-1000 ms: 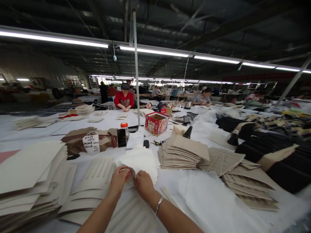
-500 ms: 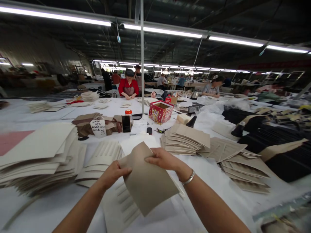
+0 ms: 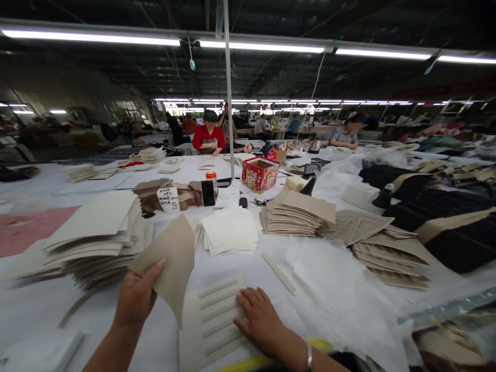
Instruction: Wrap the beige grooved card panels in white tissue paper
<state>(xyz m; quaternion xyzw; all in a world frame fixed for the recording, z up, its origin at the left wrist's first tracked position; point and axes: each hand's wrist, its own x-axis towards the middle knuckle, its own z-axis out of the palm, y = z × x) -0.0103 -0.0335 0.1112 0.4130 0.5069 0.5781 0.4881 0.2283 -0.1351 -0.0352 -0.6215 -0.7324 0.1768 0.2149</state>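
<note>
My left hand (image 3: 135, 295) is closed on a tan leather-like sheet (image 3: 173, 261), thumb on its face, and holds it up and slightly curled. On the white table in front of me lies a pale panel (image 3: 192, 330) with several parallel ridged strips. My right hand (image 3: 260, 319) rests over that panel's right side, fingers extended and touching it. Just beyond are a stack of white sheets (image 3: 230, 230) and a thin pale stick (image 3: 279, 274). Left of the held sheet stands a pile of cream panels (image 3: 93, 222).
Tan panel stacks (image 3: 298, 212) and fanned tan pieces (image 3: 387, 253) lie to the right, with black material (image 3: 445, 227) beyond. A red patterned box (image 3: 260, 175), a phone (image 3: 208, 192) and a metal pole (image 3: 229, 93) stand farther back. Co-workers sit across the table.
My left hand has carried the tan sheet leftward and tilted it up. My right hand has let go of the sheet and come down onto the ridged panel.
</note>
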